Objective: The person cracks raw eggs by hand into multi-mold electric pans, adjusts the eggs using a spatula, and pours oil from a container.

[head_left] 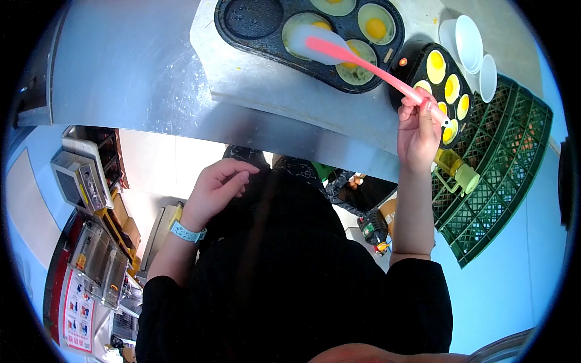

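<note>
My right hand grips the pink handle of a spatula. Its pale, translucent head extends over a dark multi-cup pan, covering part of an egg in one cup. I cannot tell whether the head touches the egg. Several cups hold eggs with yellow yolks; the far-left cup has only wet droplets. Just beyond my right hand is a second dark pan with several yellow-yolked eggs. My left hand, with a light blue wristband, hovers before my body, fingers loosely bent, holding nothing.
White bowls stand at the back right. Beside them lies a green plastic lattice crate, with a bottle of yellow liquid near my right forearm. The metal counter's edge runs in front of me. Below are a dark bottle and a black bag.
</note>
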